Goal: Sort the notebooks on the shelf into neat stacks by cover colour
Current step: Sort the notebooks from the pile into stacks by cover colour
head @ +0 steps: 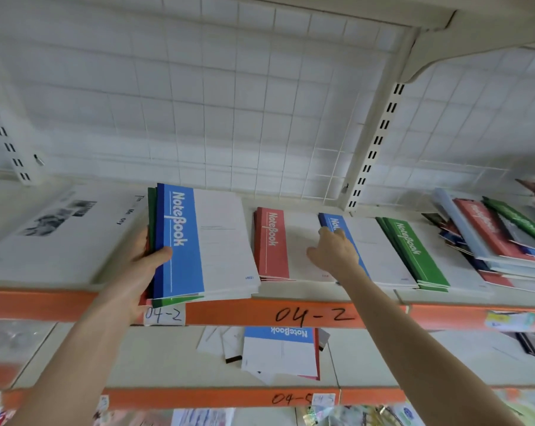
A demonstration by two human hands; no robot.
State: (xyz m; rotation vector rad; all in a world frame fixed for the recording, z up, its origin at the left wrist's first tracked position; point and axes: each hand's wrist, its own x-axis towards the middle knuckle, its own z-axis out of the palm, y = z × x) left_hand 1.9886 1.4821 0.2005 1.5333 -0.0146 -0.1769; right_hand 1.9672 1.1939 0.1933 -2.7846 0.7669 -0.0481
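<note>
Notebooks lie on the upper shelf [260, 315] with their long axes running from the back toward the orange front edge. Each has its coloured spine band on the left and its "NoteBook" title reading from back to front.

The left hand [146, 256] grips a mixed stack [220, 241] by its spine side, thumb on the top blue cover and fingers underneath. Green and red edges show below that blue cover, and the stack's near end reaches over the front edge.

Just to its right sits a red stack [272, 244], then a blue notebook [370, 244], then a green stack [413, 250], all side by side and parallel. The right hand [333, 250] rests on the blue notebook's band, fingers stretched toward its far corner and thumb splayed left over the red stack, holding nothing.

Further right, an untidy pile [490, 238] of red, green, blue and pale covers slants at mixed angles. At the far left lies a white booklet [54, 229].

On the lower shelf [167, 358] another blue notebook [281, 348] lies turned, band along the back and title upside down, over a red one and loose white sheets.
</note>
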